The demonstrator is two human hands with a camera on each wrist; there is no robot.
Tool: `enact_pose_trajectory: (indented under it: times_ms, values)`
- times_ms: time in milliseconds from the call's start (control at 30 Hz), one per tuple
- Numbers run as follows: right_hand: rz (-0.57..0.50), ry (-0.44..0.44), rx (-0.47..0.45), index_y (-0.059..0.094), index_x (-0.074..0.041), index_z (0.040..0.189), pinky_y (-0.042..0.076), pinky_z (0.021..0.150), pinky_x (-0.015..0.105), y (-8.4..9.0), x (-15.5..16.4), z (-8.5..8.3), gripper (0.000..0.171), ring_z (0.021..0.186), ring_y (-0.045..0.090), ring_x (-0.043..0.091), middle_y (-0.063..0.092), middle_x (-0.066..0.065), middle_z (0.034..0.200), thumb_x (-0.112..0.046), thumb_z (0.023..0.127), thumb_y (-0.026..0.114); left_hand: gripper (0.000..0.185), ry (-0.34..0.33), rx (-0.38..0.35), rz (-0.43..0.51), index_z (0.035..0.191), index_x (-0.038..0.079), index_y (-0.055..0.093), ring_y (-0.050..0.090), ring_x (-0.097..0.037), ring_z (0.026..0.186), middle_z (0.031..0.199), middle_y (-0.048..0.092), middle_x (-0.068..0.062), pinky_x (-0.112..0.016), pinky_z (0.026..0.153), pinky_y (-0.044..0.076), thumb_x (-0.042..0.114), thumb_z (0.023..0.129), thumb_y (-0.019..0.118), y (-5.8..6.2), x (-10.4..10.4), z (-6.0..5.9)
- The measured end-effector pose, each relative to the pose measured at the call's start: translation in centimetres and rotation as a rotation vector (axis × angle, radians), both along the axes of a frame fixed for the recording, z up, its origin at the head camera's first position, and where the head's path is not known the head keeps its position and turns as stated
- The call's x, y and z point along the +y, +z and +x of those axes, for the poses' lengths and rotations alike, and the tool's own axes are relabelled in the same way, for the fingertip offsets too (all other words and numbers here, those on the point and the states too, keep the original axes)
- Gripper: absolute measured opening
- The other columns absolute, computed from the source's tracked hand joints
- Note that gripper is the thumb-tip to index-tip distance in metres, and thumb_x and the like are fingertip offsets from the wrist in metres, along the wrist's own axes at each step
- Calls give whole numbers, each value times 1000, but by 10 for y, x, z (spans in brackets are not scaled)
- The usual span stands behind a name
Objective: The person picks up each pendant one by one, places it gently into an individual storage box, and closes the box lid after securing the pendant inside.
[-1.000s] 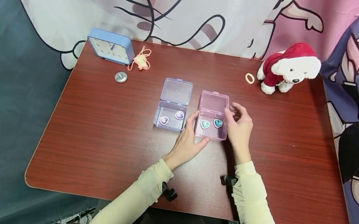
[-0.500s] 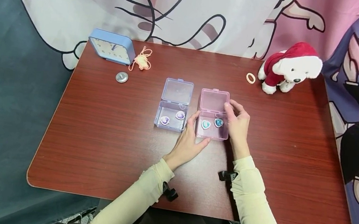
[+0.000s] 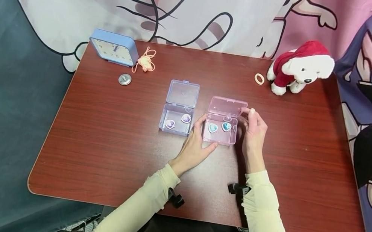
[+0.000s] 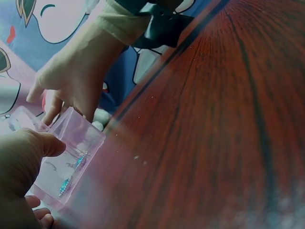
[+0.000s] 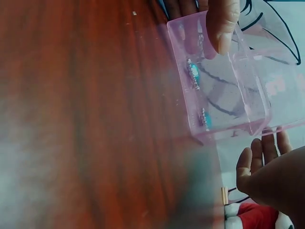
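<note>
pink box held at both ends, lid part raised

pink box (image 3: pixel 220 129) sits near the middle of the table (image 3: pixel 100 152), just to the right of the lilac box (image 3: pixel 177 119), the two close but apart. its lid (image 3: pixel 228 106) stands tilted, neither flat back nor down on the base. two teal heart gems (image 3: pixel 218 127) lie side by side inside the base; the wrist views show them as thin teal edges through the clear wall.

left hand (image 3: pixel 196 143) rests on the table with thumb and fingers curled about the near left corner of the pink box, thumb along the front wall and fingertips on the left side. grip is light but closed on the box. right hand (image 3: pixel 255 132) is at the right end; its fingertips pinch the right edge of the lid, fingers bent, palm off the table.

lilac box lies open, lid flat back, with two purple heart gems (image 3: pixel 178 121) inside; no hand touches it.

along the far edge: blue clock (image 3: pixel 111 47), an orange cord charm (image 3: pixel 145 62) just beside it, a round metal disc (image 3: pixel 124 79) in front, a peach hair ring (image 3: pixel 259 78), and a white plush dog (image 3: pixel 299 69) in a red hood at the right corner.
</note>
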State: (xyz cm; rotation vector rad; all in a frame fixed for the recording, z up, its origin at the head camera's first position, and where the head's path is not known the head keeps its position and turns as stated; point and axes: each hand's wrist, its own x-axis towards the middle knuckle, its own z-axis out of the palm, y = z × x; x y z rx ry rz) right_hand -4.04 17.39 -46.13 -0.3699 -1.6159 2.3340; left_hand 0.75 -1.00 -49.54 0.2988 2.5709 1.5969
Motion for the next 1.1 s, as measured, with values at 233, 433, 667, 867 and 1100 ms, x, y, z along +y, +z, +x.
enact_pose_trajectory:
  times_ms: [233, 433, 667, 867, 1100]
  values:
    - [159, 53, -19, 73, 15, 106, 55, 92, 25, -5, 5, 17, 29, 99, 72, 13, 79, 2, 105, -13, 105, 62, 100, 0, 24, -19, 165, 15, 17, 38, -28, 153, 168, 35, -15, -42, 125, 31, 24, 90, 83, 0, 0, -1]
    - [316, 134, -17, 69, 15, 119, 52, 98, 24, -13, 11, 30, 27, 115, 68, 19, 73, 16, 126, 1, 96, 71, 99, 8, 42, -23, 164, 11, 19, 38, -29, 153, 167, 36, -16, -43, 125, 32, 23, 89, 83, 0, 0, -1]
    - [575, 292, 10, 58, 2, 143, 50, 92, 20, -21, 11, 46, 64, 108, 63, 34, 65, 29, 131, 10, 85, 81, 99, 3, 37, -30, 164, 12, 19, 36, -29, 154, 169, 33, -14, -42, 125, 31, 21, 89, 83, 0, -1, -1]
    - [675, 288, 22, 53, 5, 146, 47, 92, 20, -13, 4, 50, 72, 112, 61, 49, 61, 36, 131, 10, 81, 84, 98, 4, 36, -30, 164, 13, 19, 38, -28, 153, 167, 36, -15, -42, 124, 32, 22, 89, 82, -1, -1, -2]
    - [683, 281, 26, 54, 10, 142, 48, 91, 21, 14, -6, 56, 69, 109, 61, 48, 61, 39, 127, 10, 81, 83, 99, -1, 35, -20, 164, 13, 19, 39, -29, 152, 168, 36, -15, -42, 124, 32, 20, 88, 83, -2, 0, -2]
